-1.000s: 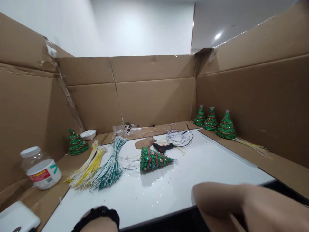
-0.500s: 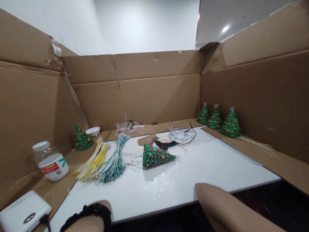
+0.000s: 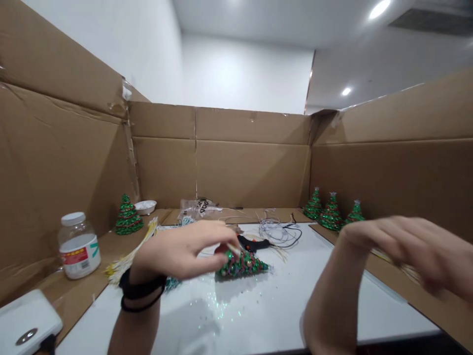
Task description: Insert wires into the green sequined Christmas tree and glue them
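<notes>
My left hand (image 3: 185, 249), with a black band on the wrist, is raised over the white table (image 3: 281, 305). Its fingers and thumb pinch together, and a thin pale wire (image 3: 233, 248) shows at the tips. Just beyond them a green sequined tree (image 3: 246, 264) lies on its side. My right hand (image 3: 410, 246) hangs blurred in the air at the right with loosely curled fingers and nothing visible in it. It is above the right cardboard flap and partly hides the nearest standing tree (image 3: 355, 212).
Cardboard walls (image 3: 251, 162) close in three sides. Two more trees (image 3: 323, 209) stand at the right, one (image 3: 127, 215) at the left by a white dish (image 3: 145, 206). Yellow wires (image 3: 129, 251), a black glue gun (image 3: 254, 242), a jar (image 3: 79, 245) and a white device (image 3: 25, 323) lie around.
Both hands have risen from the table's near edge into view. The left reached forward to the lying tree, and the right lifted at the right. The camera tilted upward.
</notes>
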Demonstrator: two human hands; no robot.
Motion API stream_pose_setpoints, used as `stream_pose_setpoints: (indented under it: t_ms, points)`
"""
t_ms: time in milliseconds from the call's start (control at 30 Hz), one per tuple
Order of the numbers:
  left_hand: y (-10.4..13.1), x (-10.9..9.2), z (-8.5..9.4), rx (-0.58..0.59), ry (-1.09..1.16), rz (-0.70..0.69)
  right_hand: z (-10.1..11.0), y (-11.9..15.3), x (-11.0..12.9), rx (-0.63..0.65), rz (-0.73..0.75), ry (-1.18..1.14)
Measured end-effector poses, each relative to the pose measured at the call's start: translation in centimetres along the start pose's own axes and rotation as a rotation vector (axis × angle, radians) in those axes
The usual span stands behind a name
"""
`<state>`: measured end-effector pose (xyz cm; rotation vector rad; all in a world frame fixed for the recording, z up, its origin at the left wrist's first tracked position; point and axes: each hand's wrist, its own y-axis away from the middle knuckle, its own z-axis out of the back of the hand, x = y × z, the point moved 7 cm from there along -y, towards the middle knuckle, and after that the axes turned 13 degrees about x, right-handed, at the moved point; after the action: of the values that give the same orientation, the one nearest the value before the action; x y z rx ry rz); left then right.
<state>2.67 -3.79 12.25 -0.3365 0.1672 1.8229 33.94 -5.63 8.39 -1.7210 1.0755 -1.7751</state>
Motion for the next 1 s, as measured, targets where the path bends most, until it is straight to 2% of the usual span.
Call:
stream_pose_setpoints:
  t_ms: [67, 100, 200, 300, 433, 567, 667, 767, 867, 1000]
  points:
    - [-1.1, 1.9, 0.9, -0.048, 0.045, 0.110, -6.9, -2.9, 0.7, 0.480, 0.196, -0.209]
    - [-1.5, 2.6, 1.0, -0.069, 0.072, 0.122, -10.1, -3.7, 0.8, 0.658, 0.199, -0.167]
    - [-2.3, 3.9, 0.7, -0.146, 0.172, 0.121, -16.1, -4.7, 0.4, 0.846, 0.083, 0.105]
    - [-2.8, 4.5, 0.7, -0.254, 0.288, 0.136, -18.8, -4.1, 0.9, 0.908, 0.121, 0.222]
    - [-3.3, 4.6, 1.1, -0.370, 0.417, 0.047, -18.6, -3.8, 1.7, 0.818, 0.211, 0.166]
    - [-4.0, 4.8, 0.8, -0.339, 0.573, -0.058, -18.2, -4.0, 1.7, 0.767, 0.200, 0.204]
    - [-4.5, 4.8, 0.4, -0.310, 0.636, -0.085, -18.3, -4.2, 1.7, 0.730, 0.211, 0.194]
    - [-4.7, 4.5, 0.3, -0.339, 0.625, -0.082, -18.4, -4.3, 1.5, 0.668, 0.216, 0.104]
    - [-4.7, 4.5, 0.5, -0.380, 0.608, -0.074, -17.8, -4.5, 1.4, 0.545, 0.232, 0.035]
    - [-4.8, 5.4, 0.7, -0.334, 0.565, -0.048, -16.0, -4.8, 1.8, 0.306, 0.283, 0.099]
